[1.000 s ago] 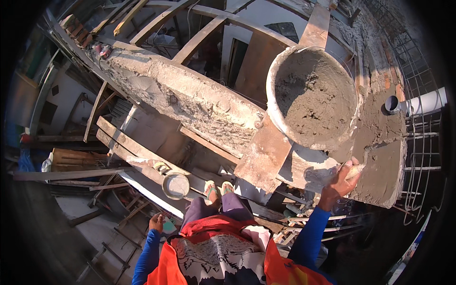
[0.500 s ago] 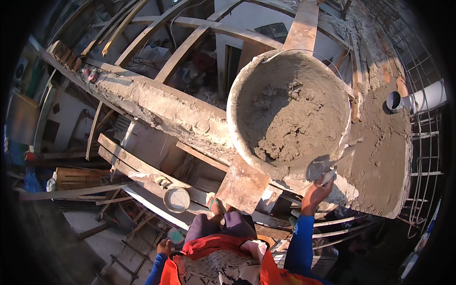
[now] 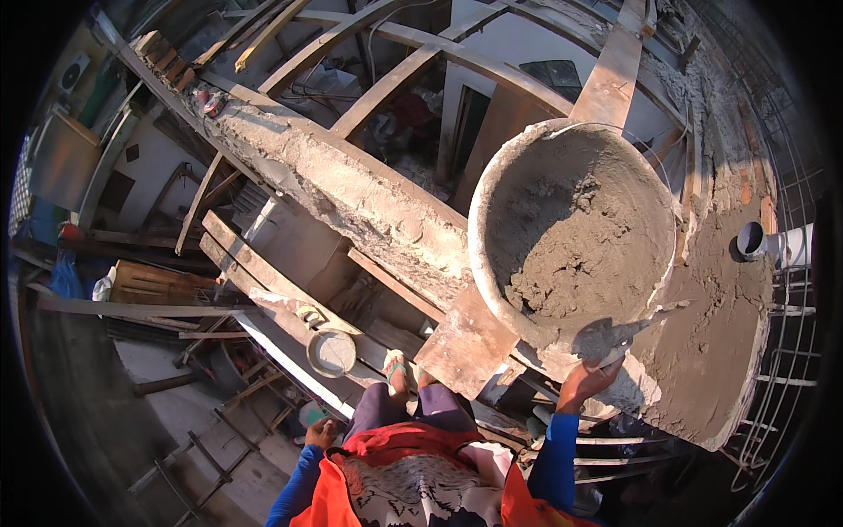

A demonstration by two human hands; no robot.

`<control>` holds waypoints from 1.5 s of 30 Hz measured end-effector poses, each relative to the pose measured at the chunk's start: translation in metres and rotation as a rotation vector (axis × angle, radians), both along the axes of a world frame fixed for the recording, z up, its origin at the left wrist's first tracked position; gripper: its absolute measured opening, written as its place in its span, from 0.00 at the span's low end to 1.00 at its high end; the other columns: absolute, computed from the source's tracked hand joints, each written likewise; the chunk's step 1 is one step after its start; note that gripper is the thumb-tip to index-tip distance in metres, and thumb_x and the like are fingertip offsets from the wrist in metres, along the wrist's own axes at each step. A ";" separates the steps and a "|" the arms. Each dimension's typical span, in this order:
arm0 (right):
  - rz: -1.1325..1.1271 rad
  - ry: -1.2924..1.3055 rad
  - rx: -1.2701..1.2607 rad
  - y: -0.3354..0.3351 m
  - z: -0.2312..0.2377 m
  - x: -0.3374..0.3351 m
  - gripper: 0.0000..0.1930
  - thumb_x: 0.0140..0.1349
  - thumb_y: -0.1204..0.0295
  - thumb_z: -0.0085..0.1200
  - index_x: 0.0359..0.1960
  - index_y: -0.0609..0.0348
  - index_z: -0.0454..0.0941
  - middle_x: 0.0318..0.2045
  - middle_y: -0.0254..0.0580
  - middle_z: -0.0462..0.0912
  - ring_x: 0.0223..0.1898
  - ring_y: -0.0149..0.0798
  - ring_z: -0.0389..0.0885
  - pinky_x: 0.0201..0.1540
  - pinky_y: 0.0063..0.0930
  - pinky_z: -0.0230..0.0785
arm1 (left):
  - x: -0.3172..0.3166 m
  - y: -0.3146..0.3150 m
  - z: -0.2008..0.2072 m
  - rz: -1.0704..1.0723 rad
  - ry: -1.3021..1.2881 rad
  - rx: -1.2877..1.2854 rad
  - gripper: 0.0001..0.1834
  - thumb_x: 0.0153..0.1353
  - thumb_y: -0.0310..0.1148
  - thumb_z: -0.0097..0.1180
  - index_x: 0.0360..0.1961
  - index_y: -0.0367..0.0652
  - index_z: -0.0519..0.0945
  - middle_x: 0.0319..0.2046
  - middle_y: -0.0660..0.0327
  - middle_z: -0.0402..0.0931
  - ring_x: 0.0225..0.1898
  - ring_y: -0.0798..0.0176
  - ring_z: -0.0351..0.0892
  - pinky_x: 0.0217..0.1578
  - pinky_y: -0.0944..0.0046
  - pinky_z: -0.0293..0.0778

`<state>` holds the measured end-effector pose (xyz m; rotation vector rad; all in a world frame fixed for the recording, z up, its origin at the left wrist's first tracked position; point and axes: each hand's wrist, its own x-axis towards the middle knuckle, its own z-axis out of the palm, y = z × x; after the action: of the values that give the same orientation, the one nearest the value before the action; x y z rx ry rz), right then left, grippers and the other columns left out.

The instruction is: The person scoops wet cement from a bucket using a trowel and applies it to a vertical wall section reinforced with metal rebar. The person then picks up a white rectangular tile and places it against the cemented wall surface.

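Observation:
My right hand (image 3: 590, 383) is closed around the pale handle of a trowel (image 3: 634, 328). The trowel's mortar-smeared blade lies beside the near right rim of a large round basin (image 3: 480, 255). Inside the basin is grey wet mortar (image 3: 584, 250), lumpy at the middle and partly shaded. A coat of grey mortar (image 3: 711, 342) covers the ledge right of the trowel. My left hand (image 3: 320, 432) hangs low beside my left thigh with its fingers curled; whatever it may hold is hidden. Near it is a green and white thing (image 3: 311, 413) that I cannot make out.
A plank (image 3: 470, 342) reaches out from under the basin. Left runs a rough mortar-topped wall (image 3: 351, 184); a small white bucket (image 3: 332, 353) stands on boards by my feet. At right are a white pipe (image 3: 786, 248) and steel bars (image 3: 790, 351). Gaps between beams drop to a lower level.
The view has shifted, so the basin and wall sit farther right and lower in the picture. My right hand keeps the trowel by the basin's near right rim.

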<state>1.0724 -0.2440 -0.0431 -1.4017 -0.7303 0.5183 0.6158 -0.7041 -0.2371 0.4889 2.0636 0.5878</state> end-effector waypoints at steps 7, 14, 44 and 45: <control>-0.065 0.196 -0.083 -0.005 -0.019 0.017 0.30 0.71 0.79 0.44 0.74 0.60 0.55 0.60 0.47 0.71 0.52 0.37 0.74 0.56 0.28 0.70 | 0.039 0.045 0.035 0.044 0.013 -0.028 0.20 0.69 0.41 0.54 0.53 0.36 0.82 0.42 0.54 0.86 0.39 0.64 0.86 0.44 0.63 0.78; -0.100 -0.039 -0.191 -0.004 0.010 -0.009 0.32 0.66 0.83 0.46 0.73 0.67 0.56 0.58 0.50 0.76 0.49 0.41 0.77 0.55 0.32 0.69 | 0.054 0.061 0.032 0.152 -0.140 0.010 0.21 0.70 0.39 0.53 0.55 0.33 0.79 0.38 0.54 0.85 0.36 0.63 0.85 0.42 0.64 0.80; -0.084 -0.725 -0.199 -0.001 0.019 -0.007 0.26 0.70 0.66 0.53 0.64 0.72 0.68 0.45 0.55 0.82 0.43 0.44 0.82 0.49 0.37 0.74 | 0.079 0.039 0.018 0.195 -0.031 0.008 0.24 0.69 0.46 0.51 0.57 0.41 0.80 0.50 0.48 0.84 0.55 0.49 0.82 0.56 0.57 0.74; -0.029 -0.594 -0.242 -0.001 0.022 -0.005 0.27 0.70 0.64 0.53 0.64 0.72 0.68 0.44 0.55 0.82 0.43 0.44 0.82 0.49 0.38 0.74 | 0.083 0.037 0.017 0.251 -0.068 -0.029 0.24 0.69 0.47 0.51 0.57 0.41 0.80 0.52 0.48 0.83 0.55 0.49 0.81 0.57 0.57 0.74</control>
<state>1.0678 -0.2455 -0.0210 -1.8172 -1.1460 0.1606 0.6988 -0.6667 -0.2198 0.1907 2.0800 0.7101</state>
